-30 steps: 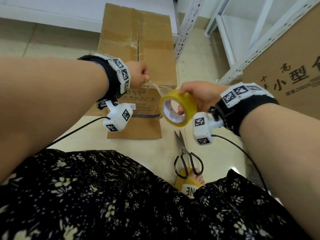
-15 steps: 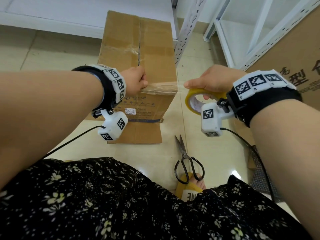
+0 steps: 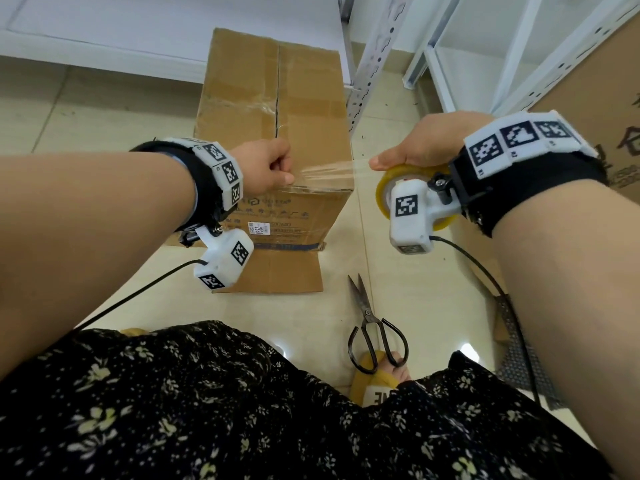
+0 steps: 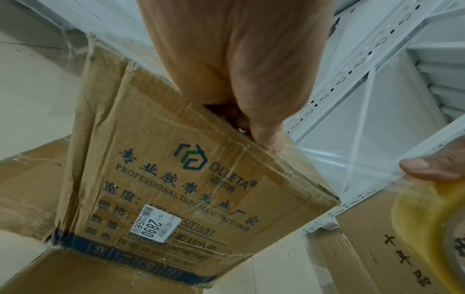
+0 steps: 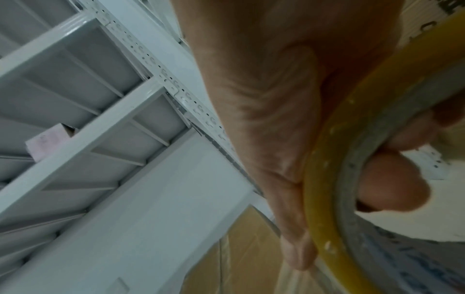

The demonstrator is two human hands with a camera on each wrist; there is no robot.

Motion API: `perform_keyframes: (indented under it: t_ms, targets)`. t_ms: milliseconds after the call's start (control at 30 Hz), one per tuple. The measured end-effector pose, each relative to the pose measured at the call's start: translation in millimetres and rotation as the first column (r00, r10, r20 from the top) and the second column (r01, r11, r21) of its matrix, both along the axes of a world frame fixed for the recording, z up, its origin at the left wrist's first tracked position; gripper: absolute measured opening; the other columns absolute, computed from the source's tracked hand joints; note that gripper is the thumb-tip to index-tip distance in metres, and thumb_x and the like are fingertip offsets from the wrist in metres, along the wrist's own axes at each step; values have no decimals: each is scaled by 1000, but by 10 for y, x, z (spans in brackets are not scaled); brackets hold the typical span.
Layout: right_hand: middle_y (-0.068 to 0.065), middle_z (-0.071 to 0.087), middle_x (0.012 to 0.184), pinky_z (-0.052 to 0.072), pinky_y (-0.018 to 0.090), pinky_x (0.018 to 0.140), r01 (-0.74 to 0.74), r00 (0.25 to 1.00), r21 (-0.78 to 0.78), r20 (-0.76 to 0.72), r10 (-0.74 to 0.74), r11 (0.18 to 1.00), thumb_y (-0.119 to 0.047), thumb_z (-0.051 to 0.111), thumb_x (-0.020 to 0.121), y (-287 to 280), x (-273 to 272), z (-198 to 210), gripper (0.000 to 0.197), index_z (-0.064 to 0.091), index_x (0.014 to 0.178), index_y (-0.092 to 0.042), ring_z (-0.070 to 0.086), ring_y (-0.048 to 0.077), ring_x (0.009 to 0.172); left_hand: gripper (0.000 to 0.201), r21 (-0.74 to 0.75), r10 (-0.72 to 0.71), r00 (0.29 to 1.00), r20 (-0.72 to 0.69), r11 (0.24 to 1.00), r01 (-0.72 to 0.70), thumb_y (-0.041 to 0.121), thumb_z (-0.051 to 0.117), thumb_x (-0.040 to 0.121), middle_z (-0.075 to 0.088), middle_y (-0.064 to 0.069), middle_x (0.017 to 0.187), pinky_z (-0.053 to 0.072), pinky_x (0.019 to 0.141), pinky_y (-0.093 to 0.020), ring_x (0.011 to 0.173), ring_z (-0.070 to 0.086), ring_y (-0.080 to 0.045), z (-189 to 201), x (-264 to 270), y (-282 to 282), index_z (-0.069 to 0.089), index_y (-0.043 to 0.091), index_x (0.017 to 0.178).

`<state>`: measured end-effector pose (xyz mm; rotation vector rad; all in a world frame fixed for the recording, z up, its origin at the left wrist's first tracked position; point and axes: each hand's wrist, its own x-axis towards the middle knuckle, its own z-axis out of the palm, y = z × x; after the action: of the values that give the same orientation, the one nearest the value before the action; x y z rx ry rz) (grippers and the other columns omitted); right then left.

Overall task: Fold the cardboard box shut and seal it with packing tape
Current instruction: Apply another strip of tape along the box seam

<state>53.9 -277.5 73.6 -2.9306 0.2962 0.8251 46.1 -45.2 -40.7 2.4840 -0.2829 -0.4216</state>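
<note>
A brown cardboard box (image 3: pixel 273 98) stands on the floor with its top flaps folded shut, printed side (image 4: pixel 176 189) towards me. My left hand (image 3: pixel 268 168) sits at the near top edge, fingers curled, and pinches the free end of a clear tape strip (image 3: pixel 329 171) against the cardboard. The strip stretches right, off the box corner, to a yellow tape roll (image 3: pixel 386 192). My right hand (image 3: pixel 422 147) grips that roll (image 5: pixel 327 179) from above, fingers through its core. The left wrist view shows the strip (image 4: pixel 352 163) taut between thumb and roll (image 4: pixel 427 228).
Black scissors (image 3: pixel 372 327) lie on the tile floor near my foot in a yellow slipper (image 3: pixel 375 386). A white metal shelf rack (image 3: pixel 377 53) stands right behind the box. A large printed carton (image 3: pixel 595 98) leans at the far right. Wrist camera cables hang below both arms.
My right hand has pulled the roll to the right and turned it edge-on, drawing out a longer tape strip. My left hand has stayed at the box's near top edge.
</note>
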Motion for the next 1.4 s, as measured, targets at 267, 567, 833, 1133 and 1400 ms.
perform_keyframes:
  t_ms: [267, 567, 833, 1133, 1400]
  targets:
    - [12, 69, 95, 53, 44, 88, 63, 997, 3, -49, -63, 998, -73, 69, 72, -63, -60, -237, 68, 64, 93, -8, 66, 31, 89, 8, -62, 6, 1000, -8, 998, -7, 16, 58, 92, 54, 8, 77, 39, 59, -20, 66, 50, -6, -5, -19, 10, 60, 22, 97]
    - [11, 66, 67, 50, 37, 68, 128, 971, 75, -215, -109, 989, -59, 72, 78, 29, -15, 91, 54, 62, 83, -6, 62, 28, 68, 14, -126, 14, 999, -52, 992, -21, 14, 58, 91, 54, 8, 77, 49, 67, -28, 67, 52, -10, -5, -21, 62, 60, 27, 95]
    - [21, 67, 115, 51, 48, 95, -38, 997, 128, -67, 47, 991, -56, 63, 87, 331, -8, 483, 61, 60, 112, 0, 66, 39, 106, 18, -166, 91, 989, -117, 980, -110, 4, 50, 90, 62, 1, 85, 51, 76, -31, 80, 60, -16, 17, 13, 44, 51, 21, 95]
    - [12, 70, 90, 50, 38, 66, -36, 995, -11, -88, 35, 999, -70, 68, 74, 43, 73, 212, 65, 66, 92, -8, 68, 29, 78, 12, -154, 121, 990, -76, 979, -132, 8, 52, 92, 55, 5, 79, 44, 71, -29, 73, 52, -12, 24, 17, 54, 50, 15, 102]
    - [9, 67, 90, 50, 41, 83, -76, 992, -96, -112, 65, 992, -81, 62, 69, -144, 172, -173, 72, 64, 89, -11, 64, 28, 85, 5, -59, 69, 998, -2, 996, -69, 17, 55, 93, 57, 4, 83, 44, 63, -21, 73, 53, -11, 1, -4, 37, 52, 18, 97]
